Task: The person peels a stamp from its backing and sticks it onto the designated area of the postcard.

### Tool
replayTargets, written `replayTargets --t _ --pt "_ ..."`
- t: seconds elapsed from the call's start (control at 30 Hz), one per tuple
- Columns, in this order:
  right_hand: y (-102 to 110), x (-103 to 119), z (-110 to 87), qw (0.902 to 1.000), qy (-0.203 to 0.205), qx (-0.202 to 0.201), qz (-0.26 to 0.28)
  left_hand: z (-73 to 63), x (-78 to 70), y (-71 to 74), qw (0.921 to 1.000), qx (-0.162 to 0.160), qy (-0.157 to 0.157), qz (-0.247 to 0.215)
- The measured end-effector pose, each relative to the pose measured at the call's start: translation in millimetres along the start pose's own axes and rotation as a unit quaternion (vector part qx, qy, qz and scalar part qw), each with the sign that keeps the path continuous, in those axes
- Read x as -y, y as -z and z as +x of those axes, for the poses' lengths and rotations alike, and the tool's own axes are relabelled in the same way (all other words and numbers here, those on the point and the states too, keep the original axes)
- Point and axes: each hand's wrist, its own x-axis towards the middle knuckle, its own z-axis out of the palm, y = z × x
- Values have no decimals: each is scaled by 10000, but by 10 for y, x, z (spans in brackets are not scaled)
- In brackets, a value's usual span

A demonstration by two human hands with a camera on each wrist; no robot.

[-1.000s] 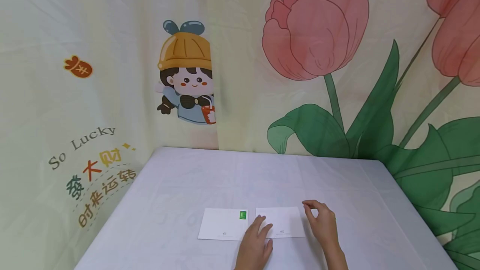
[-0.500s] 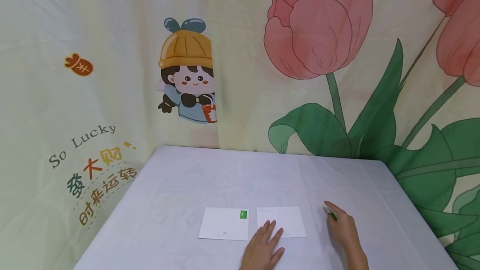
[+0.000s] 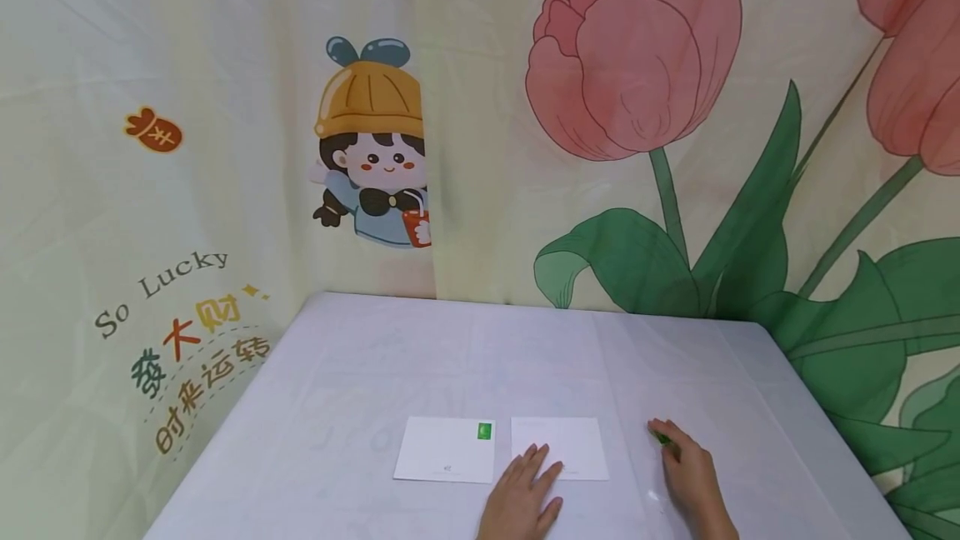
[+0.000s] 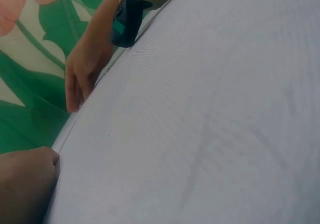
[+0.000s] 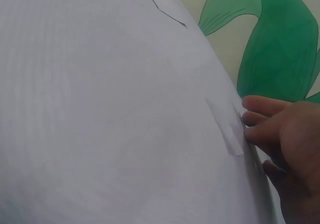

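In the head view my left hand (image 3: pixel 521 497) lies with straight fingers on the lower left part of a plain white envelope (image 3: pixel 577 438). To its left sits a second white envelope (image 3: pixel 442 450) with a green stamp (image 3: pixel 484 432) in its top right corner. Off to the right, my right hand (image 3: pixel 692 473) pinches a small green stamp (image 3: pixel 663 438), mostly covered by the fingers, close to the table. In the right wrist view, the right hand (image 5: pixel 295 144) is beside a clear plastic piece (image 5: pixel 225 129) on the cloth. The left wrist view catches part of the left hand (image 4: pixel 25 181).
A white cloth covers the table (image 3: pixel 420 357). Behind it hangs a printed curtain (image 3: pixel 480 190) with tulips and a cartoon child. A dark device (image 4: pixel 127 21) is strapped to the right wrist in the left wrist view.
My right hand has moved right, away from the plain envelope, then slightly lower, with the green stamp coming into sight. The left hand has shifted a little right and flattened onto the envelope.
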Motion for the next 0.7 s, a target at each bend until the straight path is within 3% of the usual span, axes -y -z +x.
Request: replayTargets --t 0.3,0.5,0.7 --pt "-56 -72 19 9990 69 -434 112 6 6 19 9999 13 29 -142" --pt "-49 -67 22 9988 -59 -459 163 6 8 20 9998 49 37 -171" --pt "3 -62 -13 9981 170 -551 210 6 10 24 9998 -120 -43 -135"
